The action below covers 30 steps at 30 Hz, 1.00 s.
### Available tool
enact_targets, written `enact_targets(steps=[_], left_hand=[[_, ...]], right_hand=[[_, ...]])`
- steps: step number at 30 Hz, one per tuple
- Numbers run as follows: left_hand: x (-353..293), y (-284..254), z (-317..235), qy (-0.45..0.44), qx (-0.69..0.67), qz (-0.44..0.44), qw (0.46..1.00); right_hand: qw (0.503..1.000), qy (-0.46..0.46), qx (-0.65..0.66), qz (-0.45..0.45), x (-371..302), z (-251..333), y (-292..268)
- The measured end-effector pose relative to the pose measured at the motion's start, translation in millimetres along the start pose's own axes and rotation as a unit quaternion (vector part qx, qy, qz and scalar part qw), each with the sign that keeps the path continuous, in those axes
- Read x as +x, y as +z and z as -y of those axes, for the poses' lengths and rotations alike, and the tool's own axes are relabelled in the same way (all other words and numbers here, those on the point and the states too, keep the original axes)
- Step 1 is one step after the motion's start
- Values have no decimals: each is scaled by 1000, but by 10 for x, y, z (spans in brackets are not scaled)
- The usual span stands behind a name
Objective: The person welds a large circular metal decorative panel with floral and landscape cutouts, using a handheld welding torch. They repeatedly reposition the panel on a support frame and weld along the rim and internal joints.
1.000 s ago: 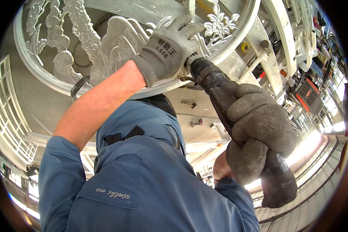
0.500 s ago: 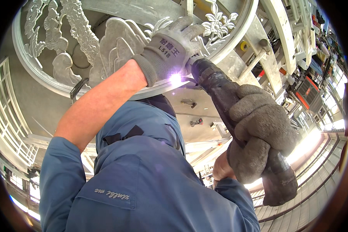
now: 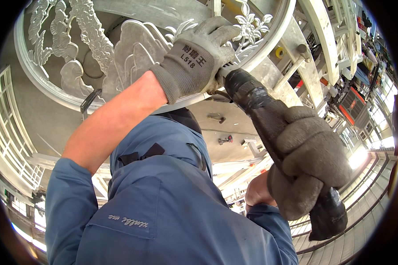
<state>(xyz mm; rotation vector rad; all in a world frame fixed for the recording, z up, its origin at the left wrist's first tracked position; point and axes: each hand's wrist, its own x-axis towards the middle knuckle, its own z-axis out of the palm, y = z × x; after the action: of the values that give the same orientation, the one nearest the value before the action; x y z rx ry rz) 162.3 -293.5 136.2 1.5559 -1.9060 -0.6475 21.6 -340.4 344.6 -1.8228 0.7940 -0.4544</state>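
Observation:
My right hand [image 3: 314, 159], in a thick grey glove, is wrapped round the black, tape-bound handle of a welding torch [image 3: 263, 110]. The torch slants up and left, its head end beside my left hand. No arc glows at it. My left hand [image 3: 194, 59], in a thin grey glove, lies over the near right rim of a round silvery metal frame [image 3: 44, 86] with cast ornaments. Its fingers are bent and close together; whatever they grip is hidden. Inside the frame are a metal mountain shape [image 3: 139, 48] and a flower ornament [image 3: 252, 26].
A black clamp [image 3: 89, 101] sits on the frame's near left rim. To the right are a bar with a round end [image 3: 301, 51], a yellow tape roll [image 3: 279, 52] and an orange-edged machine [image 3: 353, 106]. A small red and black tool [image 3: 225, 140] lies lower down.
The bright arc at the torch head has gone out. My right hand and the torch have shifted slightly right and down; my left hand has barely moved.

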Motion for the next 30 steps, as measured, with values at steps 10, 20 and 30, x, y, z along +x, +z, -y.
enact_targets(steps=[10,20,30], left_hand=[[40,-107,-18,-26,-33,-13,999],[-89,46,17,-42,-9,1,999],[-142,53,21,-43,-14,-13,999]], right_hand=[[999,-44,-1,5,11,-100,6],[992,-64,-30,-104,-57,-167,232],[991,-37,-16,-131,-79,-110,314]])
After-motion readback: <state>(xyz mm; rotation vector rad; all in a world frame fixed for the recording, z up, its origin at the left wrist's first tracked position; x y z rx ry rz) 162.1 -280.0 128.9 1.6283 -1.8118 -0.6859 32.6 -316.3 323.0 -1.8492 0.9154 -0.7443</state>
